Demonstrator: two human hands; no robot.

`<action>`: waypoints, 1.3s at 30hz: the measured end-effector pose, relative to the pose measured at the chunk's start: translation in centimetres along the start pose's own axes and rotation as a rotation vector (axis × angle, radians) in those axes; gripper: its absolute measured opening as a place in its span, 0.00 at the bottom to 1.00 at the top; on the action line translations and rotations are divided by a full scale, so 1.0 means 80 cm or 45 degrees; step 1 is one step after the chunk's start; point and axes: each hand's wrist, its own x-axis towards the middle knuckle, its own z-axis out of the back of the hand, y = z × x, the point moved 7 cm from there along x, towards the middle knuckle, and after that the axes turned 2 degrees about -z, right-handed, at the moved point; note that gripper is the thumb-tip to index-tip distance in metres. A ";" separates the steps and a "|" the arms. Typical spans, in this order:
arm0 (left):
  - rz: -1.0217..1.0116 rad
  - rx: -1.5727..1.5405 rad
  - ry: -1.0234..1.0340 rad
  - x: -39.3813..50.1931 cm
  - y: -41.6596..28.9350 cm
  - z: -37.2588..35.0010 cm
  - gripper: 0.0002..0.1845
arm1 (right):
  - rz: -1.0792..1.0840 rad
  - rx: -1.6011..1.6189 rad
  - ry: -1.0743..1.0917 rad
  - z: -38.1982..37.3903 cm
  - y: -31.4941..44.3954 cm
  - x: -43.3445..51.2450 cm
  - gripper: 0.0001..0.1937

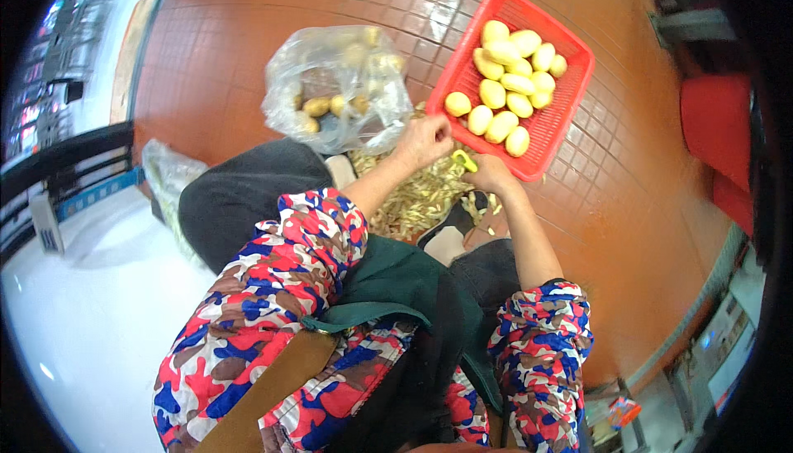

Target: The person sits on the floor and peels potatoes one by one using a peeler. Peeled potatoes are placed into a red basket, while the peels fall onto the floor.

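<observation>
My left hand (pixel 426 141) is curled at the near left corner of a red plastic basket (pixel 557 159). No object shows in its fingers, but their inner side is hidden. My right hand (pixel 492 174) grips a yellow-green peeler (pixel 464 160) just below the basket's near rim. Several peeled potatoes (pixel 519 83) lie in the basket. Under both hands a heap of potato peelings (pixel 415 199) covers the floor between my shoes. To the left of the basket, a clear plastic bag (pixel 288 81) stands with its mouth spread, and unpeeled potatoes (pixel 317 107) show inside.
Reddish-brown tiles (pixel 217 50) make up the floor. At left, another plastic bag (pixel 170 174) with pale green contents rests beside my knee, near a white surface (pixel 105 304). A red object (pixel 712 125) stands at the right edge.
</observation>
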 end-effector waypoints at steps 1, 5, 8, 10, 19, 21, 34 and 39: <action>-0.075 0.188 0.121 -0.027 0.027 -0.006 0.10 | -0.073 -0.014 -0.019 -0.007 0.011 -0.002 0.20; 0.197 0.039 -0.116 -0.077 0.050 0.060 0.10 | -0.354 0.501 -0.013 0.004 0.027 -0.020 0.15; 0.208 -0.346 -0.878 -0.099 0.080 0.167 0.18 | -0.354 0.746 -0.128 -0.018 0.042 -0.036 0.16; 0.247 -0.460 -1.129 -0.092 0.121 0.218 0.12 | -0.338 0.684 -0.236 -0.022 0.037 -0.031 0.19; 0.125 0.895 -0.069 -0.010 0.244 0.145 0.15 | -0.648 0.357 -0.362 -0.032 0.029 -0.035 0.27; 0.100 1.038 -0.040 -0.008 0.245 0.116 0.13 | -0.688 0.273 -0.325 -0.038 0.021 -0.029 0.28; 0.470 0.755 -0.125 -0.020 0.280 0.074 0.26 | -0.510 1.000 -0.491 -0.036 0.031 -0.028 0.24; 0.602 -0.044 -0.865 -0.078 0.231 0.130 0.34 | -0.466 1.353 -0.611 -0.024 0.056 -0.060 0.17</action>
